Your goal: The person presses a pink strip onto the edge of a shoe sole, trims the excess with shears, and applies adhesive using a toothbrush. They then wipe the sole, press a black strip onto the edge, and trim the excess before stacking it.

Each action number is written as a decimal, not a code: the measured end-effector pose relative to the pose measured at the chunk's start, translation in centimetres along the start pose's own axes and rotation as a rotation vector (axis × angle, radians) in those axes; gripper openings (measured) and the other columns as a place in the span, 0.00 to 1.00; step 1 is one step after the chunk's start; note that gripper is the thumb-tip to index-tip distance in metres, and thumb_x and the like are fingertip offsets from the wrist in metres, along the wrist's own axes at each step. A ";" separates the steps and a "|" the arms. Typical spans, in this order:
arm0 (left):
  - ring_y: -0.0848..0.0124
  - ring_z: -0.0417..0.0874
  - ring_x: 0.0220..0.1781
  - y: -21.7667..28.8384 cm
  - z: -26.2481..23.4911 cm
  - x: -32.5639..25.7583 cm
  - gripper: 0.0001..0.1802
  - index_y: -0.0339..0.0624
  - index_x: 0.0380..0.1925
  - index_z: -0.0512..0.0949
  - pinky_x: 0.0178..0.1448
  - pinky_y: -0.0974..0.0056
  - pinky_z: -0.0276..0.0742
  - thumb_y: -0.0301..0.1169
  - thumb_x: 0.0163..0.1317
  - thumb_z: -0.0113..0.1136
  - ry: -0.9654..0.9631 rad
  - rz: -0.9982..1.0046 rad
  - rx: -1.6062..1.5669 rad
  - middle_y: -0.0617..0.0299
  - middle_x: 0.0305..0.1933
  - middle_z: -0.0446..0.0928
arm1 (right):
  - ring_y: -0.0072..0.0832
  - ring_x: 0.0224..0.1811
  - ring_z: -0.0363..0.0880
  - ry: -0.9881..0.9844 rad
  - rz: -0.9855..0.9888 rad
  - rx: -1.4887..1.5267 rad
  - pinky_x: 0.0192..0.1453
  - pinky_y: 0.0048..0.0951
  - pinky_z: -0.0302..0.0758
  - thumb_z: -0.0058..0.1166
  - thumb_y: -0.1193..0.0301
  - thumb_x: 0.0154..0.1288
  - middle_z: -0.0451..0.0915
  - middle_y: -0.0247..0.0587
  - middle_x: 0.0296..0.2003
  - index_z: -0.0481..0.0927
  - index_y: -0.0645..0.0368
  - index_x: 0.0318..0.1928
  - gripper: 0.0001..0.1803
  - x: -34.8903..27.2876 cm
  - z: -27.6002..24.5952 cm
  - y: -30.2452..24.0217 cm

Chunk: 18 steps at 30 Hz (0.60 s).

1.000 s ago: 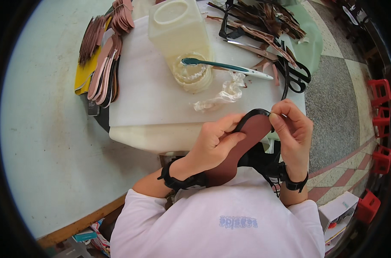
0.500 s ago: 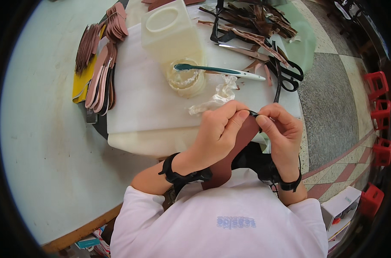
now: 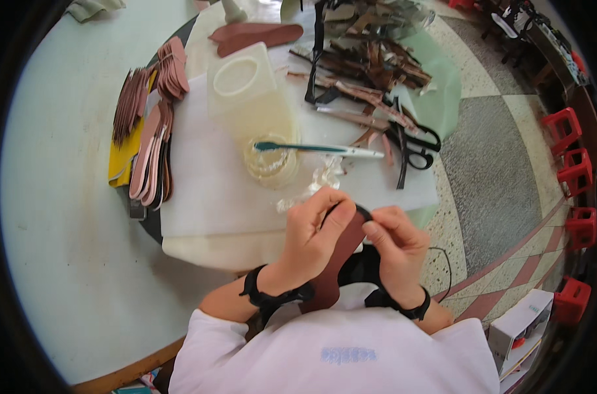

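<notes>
White cardboard box with orange-red mark on side, on floor at lower right, near red stools. Small pale blue printed patch on white shirt, bottom centre. No screens, no signs.

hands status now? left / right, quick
Left hand: closed, gripping the brown insole.
Right hand: fingers pinched on the black strap at the insole's top edge.

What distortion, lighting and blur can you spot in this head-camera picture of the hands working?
Head view: fisheye bends the round table edge, black vignette at the rim; soft even daylight, faint shadows; left hand and right hand on the brown insole look sharp.
</notes>
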<state>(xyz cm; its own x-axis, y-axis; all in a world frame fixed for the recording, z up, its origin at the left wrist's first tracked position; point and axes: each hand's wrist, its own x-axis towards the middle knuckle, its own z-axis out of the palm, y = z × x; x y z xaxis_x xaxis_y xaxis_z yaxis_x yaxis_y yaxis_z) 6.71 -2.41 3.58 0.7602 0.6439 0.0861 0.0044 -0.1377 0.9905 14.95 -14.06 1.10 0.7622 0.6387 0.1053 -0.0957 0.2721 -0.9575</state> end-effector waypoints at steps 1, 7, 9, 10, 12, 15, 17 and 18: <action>0.82 0.69 0.24 0.2 0.2 0.0 0.06 0.35 0.34 0.76 0.27 0.74 0.65 0.27 0.60 0.56 0.024 0.002 0.050 0.65 0.21 0.73 | 0.17 0.31 0.70 -0.005 0.009 -0.007 0.34 0.14 0.65 0.56 0.86 0.55 0.75 0.36 0.32 0.80 0.69 0.38 0.09 0.0 0.1 -0.1; 0.84 0.71 0.27 1.1 0.7 0.3 0.03 0.34 0.28 0.78 0.32 0.77 0.67 0.23 0.58 0.59 -0.003 -0.082 -0.064 0.68 0.23 0.76 | 0.16 0.31 0.69 0.012 -0.026 0.056 0.33 0.14 0.65 0.56 0.86 0.56 0.75 0.36 0.33 0.80 0.68 0.39 0.09 -0.3 0.3 0.3; 0.83 0.71 0.27 0.7 0.5 0.2 0.03 0.34 0.28 0.78 0.31 0.76 0.67 0.23 0.58 0.58 -0.028 -0.073 -0.057 0.67 0.24 0.76 | 0.17 0.31 0.70 -0.009 -0.024 0.040 0.33 0.15 0.66 0.55 0.86 0.56 0.75 0.37 0.34 0.79 0.68 0.39 0.09 -0.4 0.1 0.5; 0.83 0.71 0.27 0.6 0.4 0.1 0.03 0.34 0.28 0.78 0.31 0.76 0.67 0.23 0.58 0.58 -0.024 -0.066 -0.059 0.67 0.24 0.76 | 0.17 0.31 0.70 -0.021 -0.008 0.032 0.34 0.15 0.67 0.55 0.86 0.56 0.75 0.37 0.34 0.80 0.68 0.39 0.09 -0.4 0.1 0.5; 0.83 0.70 0.26 0.2 0.4 0.0 0.03 0.34 0.28 0.77 0.31 0.76 0.67 0.24 0.58 0.58 -0.017 -0.074 -0.047 0.68 0.23 0.75 | 0.17 0.32 0.71 -0.035 0.005 0.037 0.35 0.15 0.67 0.55 0.86 0.56 0.75 0.36 0.34 0.79 0.67 0.39 0.09 -0.4 0.1 0.6; 0.83 0.69 0.26 0.0 0.1 -0.2 0.04 0.35 0.29 0.77 0.31 0.76 0.66 0.25 0.59 0.58 0.007 -0.066 -0.044 0.68 0.22 0.74 | 0.17 0.33 0.71 -0.046 0.013 0.025 0.35 0.15 0.68 0.55 0.86 0.56 0.74 0.37 0.35 0.79 0.67 0.40 0.10 -0.4 0.3 0.4; 0.83 0.68 0.26 0.0 0.0 -0.2 0.04 0.35 0.29 0.76 0.31 0.76 0.66 0.26 0.59 0.58 0.004 -0.050 -0.020 0.68 0.22 0.74 | 0.18 0.33 0.71 -0.067 0.000 0.015 0.36 0.15 0.68 0.55 0.86 0.56 0.74 0.37 0.35 0.79 0.67 0.41 0.10 -0.2 0.3 0.3; 0.83 0.68 0.26 0.0 -0.1 -0.2 0.05 0.35 0.30 0.76 0.30 0.76 0.65 0.26 0.59 0.58 0.004 -0.038 0.005 0.69 0.22 0.73 | 0.18 0.34 0.71 -0.079 0.000 0.030 0.36 0.16 0.68 0.55 0.86 0.56 0.74 0.37 0.34 0.79 0.68 0.40 0.10 -0.2 0.4 0.4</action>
<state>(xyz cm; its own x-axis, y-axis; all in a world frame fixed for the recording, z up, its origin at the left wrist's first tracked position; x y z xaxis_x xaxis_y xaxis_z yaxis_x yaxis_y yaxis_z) 6.45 -2.47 3.61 0.7571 0.6515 0.0492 0.0363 -0.1171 0.9925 14.53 -13.78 0.81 0.7097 0.6929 0.1274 -0.1159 0.2931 -0.9490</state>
